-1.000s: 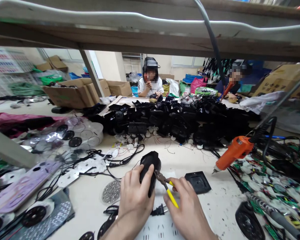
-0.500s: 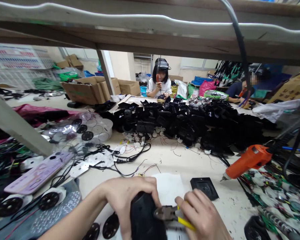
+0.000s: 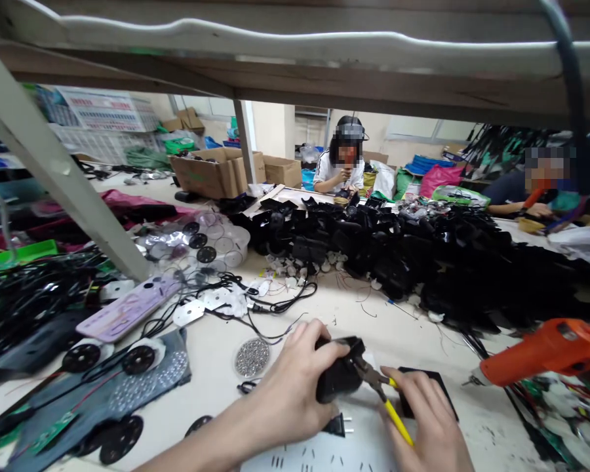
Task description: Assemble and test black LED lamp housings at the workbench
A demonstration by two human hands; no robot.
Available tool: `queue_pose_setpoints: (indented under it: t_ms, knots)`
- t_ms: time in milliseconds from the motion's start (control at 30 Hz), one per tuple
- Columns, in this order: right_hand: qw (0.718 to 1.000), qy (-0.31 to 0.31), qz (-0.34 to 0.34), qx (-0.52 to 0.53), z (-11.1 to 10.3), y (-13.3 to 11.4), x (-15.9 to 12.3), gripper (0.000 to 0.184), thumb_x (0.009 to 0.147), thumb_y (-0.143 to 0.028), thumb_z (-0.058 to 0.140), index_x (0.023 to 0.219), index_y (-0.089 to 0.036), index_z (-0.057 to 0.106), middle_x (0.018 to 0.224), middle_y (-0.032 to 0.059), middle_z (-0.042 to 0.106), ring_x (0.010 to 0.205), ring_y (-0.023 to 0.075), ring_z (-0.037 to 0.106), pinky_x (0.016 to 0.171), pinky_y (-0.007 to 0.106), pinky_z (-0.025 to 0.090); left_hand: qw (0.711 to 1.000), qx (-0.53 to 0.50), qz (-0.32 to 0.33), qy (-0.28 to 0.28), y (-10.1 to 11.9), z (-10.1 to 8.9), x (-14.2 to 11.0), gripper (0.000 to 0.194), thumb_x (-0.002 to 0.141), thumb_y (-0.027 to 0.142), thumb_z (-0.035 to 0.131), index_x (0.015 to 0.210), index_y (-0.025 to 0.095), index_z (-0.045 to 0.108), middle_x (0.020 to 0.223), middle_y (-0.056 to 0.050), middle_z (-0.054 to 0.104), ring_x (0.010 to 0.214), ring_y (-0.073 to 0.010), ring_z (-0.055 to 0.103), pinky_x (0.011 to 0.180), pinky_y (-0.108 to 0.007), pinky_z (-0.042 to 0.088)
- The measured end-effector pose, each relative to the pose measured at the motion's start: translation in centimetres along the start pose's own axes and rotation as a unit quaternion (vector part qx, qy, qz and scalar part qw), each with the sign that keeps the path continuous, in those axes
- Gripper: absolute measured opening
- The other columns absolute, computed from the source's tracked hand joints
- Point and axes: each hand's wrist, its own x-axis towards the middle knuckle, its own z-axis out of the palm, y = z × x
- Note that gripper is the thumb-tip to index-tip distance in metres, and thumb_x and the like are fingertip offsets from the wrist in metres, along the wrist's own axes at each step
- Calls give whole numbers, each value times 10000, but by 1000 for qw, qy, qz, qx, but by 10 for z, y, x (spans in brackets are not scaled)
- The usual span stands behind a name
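Note:
A black plastic housing (image 3: 341,377) is gripped in my left hand (image 3: 299,373), fingers over its top and thumb along its side. My right hand (image 3: 425,419) is closed round the yellow handles of a pair of pliers (image 3: 371,375). The metal jaws of the pliers meet the housing's right edge; whether they bite on anything there I cannot tell. Just below the housing a black two-pin plug (image 3: 341,425) lies on a white sheet (image 3: 295,459). Behind my right hand lies a flat black square part (image 3: 430,387), partly covered by the fingers.
An orange electric screwdriver (image 3: 545,354) hangs at right above circuit boards. A round dish of small screws (image 3: 252,357) stands left of my hands. Black housings (image 3: 373,242) are heaped across the back. A purple phone (image 3: 130,308) lies left. Two people sit beyond, under the overhead shelf (image 3: 324,72).
The housing in my left hand has been raised and tilted, its end now turned toward the pliers. My right hand has shifted with the pliers still at the housing. The view has swung left.

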Motion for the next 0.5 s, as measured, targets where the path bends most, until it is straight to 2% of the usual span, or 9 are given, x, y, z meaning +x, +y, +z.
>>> queue_pose_setpoints:
  t_ms: [100, 167, 300, 500]
  knots:
    - [993, 4, 85, 80, 14, -11, -6, 271, 889, -348, 525, 1146, -269, 556, 979, 67, 610, 894, 250, 596, 740, 367, 528, 992, 55, 18, 117, 0, 20, -7, 619, 656, 78, 649, 1254, 185, 531, 1148, -121, 443, 1083, -289, 450, 911, -454, 463]
    - [988, -2, 114, 104, 19, -18, -7, 252, 879, -355, 542, 1118, -279, 574, 973, 57, 619, 883, 240, 612, 730, 348, 534, 983, 81, 21, 163, -3, 27, -8, 597, 680, 81, 636, 1258, 173, 518, 1153, -129, 432, 1092, -300, 438, 906, -471, 467]
    - [984, 2, 133, 115, 24, -25, -5, 252, 855, -348, 562, 1093, -275, 596, 945, 50, 635, 844, 230, 634, 709, 327, 539, 971, 135, 52, 189, -5, 33, -10, 569, 722, 73, 604, 1274, 164, 498, 1139, -136, 426, 1082, -304, 430, 883, -485, 477]
    - [990, 12, 117, 83, 26, -31, -12, 265, 899, -457, 479, 1023, -253, 594, 857, 47, 667, 734, 214, 660, 645, 299, 536, 951, 217, 69, 208, 4, 41, -16, 574, 724, 83, 593, 1289, 130, 505, 1135, -176, 465, 1008, -316, 452, 809, -508, 487]
